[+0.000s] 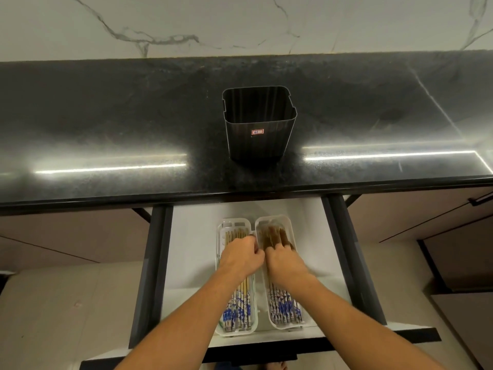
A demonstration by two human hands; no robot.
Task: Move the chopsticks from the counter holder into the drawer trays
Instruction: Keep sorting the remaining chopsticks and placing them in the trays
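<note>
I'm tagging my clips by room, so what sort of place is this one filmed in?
Most likely a home kitchen: a dark polished stone counter against a marble-look wall, a black utensil holder standing on it, and an open drawer below holding white trays of chopsticks.

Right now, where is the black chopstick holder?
In the head view, the black holder stands upright at the centre of the dark counter, just behind the open drawer.
</note>
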